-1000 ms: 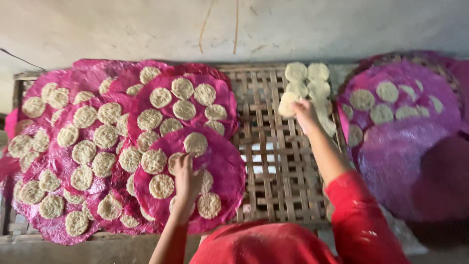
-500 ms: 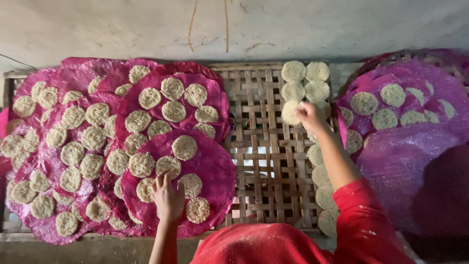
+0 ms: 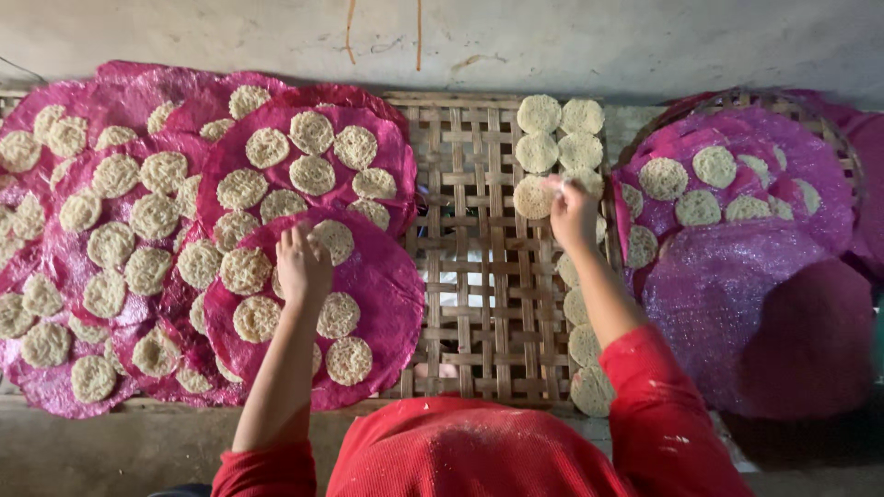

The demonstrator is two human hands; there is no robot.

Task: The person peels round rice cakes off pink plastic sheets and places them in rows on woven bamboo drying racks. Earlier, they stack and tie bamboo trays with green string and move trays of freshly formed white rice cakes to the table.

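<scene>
A stained pale wall backs a long woven bamboo rack, which carries overlapping round magenta sheets on the left and more sheets in a round basket tray on the right, most dotted with pale lacy noodle discs. Down the bare lattice runs a column of discs laid directly on the bamboo. The nearest sheet lies under the left hand, which rests palm down with loosely curled fingers, touching the sheet among its discs; whether it grips one I cannot tell. The right hand pinches the edge of a single disc at the upper part of the column, just left of its fingertips. Such thin, brittle rounds seem best handled by the rim, kept flat, and laid beside their neighbours without overlap.
</scene>
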